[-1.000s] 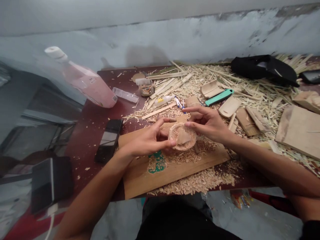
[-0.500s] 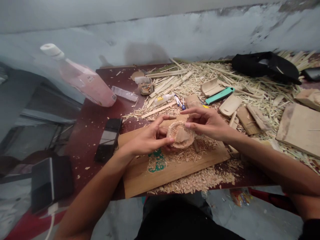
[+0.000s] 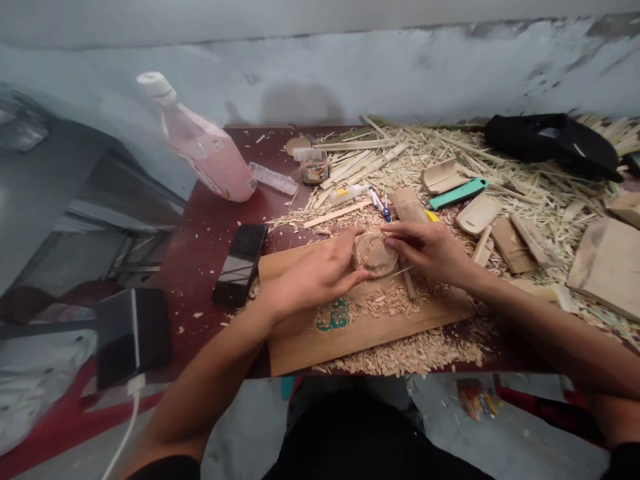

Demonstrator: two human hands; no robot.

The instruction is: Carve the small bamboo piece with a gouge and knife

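Observation:
A small round wooden bowl (image 3: pixel 373 252) is held between both my hands just above a wooden board (image 3: pixel 360 327) strewn with shavings. My left hand (image 3: pixel 315 275) cups its left side, thumb and fingers wrapped around it. My right hand (image 3: pixel 425 247) grips its right edge with the fingertips. The bowl now shows its rounded outside. A thin wooden stick (image 3: pixel 409 283) lies on the board under my right hand.
A black phone (image 3: pixel 240 263) lies left of the board. A pink bottle (image 3: pixel 203 143) leans at the back left. A teal utility knife (image 3: pixel 457 193), bamboo slats, wooden blanks (image 3: pixel 607 263) and a black bag (image 3: pixel 553 143) sit at right. A charging device (image 3: pixel 131 337) lies at near left.
The bowl has been turned over: its hollow with shavings faced up before, its rounded outside shows now. Both hands closed in around it and lowered toward the board. The camera shifted left.

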